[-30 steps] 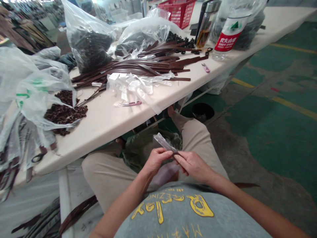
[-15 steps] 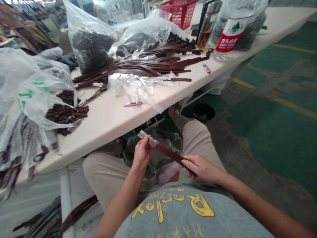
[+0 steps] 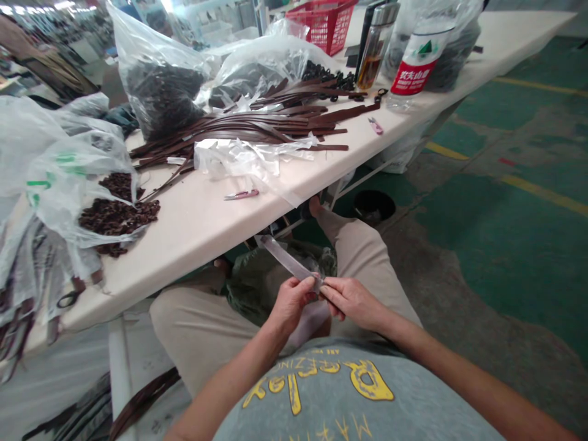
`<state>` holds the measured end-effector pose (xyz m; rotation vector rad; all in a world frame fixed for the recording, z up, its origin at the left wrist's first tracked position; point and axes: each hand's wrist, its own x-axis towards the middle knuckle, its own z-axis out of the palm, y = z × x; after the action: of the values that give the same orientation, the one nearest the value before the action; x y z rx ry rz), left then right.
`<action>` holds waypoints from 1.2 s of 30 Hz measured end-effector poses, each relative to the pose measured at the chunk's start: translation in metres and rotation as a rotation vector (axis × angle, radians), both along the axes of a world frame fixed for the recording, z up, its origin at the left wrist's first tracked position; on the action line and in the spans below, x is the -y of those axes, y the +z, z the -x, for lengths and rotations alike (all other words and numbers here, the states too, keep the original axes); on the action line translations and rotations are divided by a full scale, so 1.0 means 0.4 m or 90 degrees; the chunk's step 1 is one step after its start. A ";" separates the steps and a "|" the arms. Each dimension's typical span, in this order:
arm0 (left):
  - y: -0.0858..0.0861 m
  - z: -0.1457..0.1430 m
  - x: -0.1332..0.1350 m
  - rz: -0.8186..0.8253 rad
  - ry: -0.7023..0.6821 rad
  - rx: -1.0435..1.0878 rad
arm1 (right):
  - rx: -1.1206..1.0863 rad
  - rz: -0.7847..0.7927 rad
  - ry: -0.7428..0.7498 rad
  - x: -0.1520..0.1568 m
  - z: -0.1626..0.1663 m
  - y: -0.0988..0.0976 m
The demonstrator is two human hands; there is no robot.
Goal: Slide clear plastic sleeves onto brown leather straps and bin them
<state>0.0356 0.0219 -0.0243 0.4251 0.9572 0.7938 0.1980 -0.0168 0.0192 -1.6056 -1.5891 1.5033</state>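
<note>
Over my lap, a clear plastic sleeve (image 3: 290, 260) covers most of a flat brown strap, which looks greyish through the film. The covered strap slants up and left, its far end near the table edge. My left hand (image 3: 292, 301) is closed, pinching the sleeve near its lower end between thumb and fingers. Right beside it, my right hand (image 3: 351, 301) is closed around the strap's lower end, mostly hidden by the fingers. Both hands nearly touch.
The white table (image 3: 193, 229) bears brown straps (image 3: 257, 125), crumpled plastic sleeves (image 3: 243, 160), small pink-handled snips (image 3: 242, 195) and a bag of dark brown pieces (image 3: 117, 217). Behind stand a water bottle (image 3: 416, 67), a glass flask (image 3: 374, 52) and a red basket (image 3: 326, 27).
My left hand has moved down and right along the strap to my right hand. The plastic sleeve, earlier only on the strap's far tip, now covers most of it.
</note>
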 end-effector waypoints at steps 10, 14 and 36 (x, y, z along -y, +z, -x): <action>-0.013 -0.004 -0.016 0.067 0.091 -0.014 | 0.055 -0.007 -0.011 0.012 0.003 -0.013; -0.011 -0.003 -0.012 0.074 0.094 -0.013 | 0.060 -0.006 -0.002 0.016 -0.004 -0.023; -0.027 -0.003 -0.031 0.043 0.117 -0.072 | 0.155 -0.064 0.015 0.037 0.004 -0.061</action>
<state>0.0370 0.0343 -0.0351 0.3292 1.1372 0.9073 0.1963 -0.0315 -0.0051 -1.7719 -1.7877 1.2557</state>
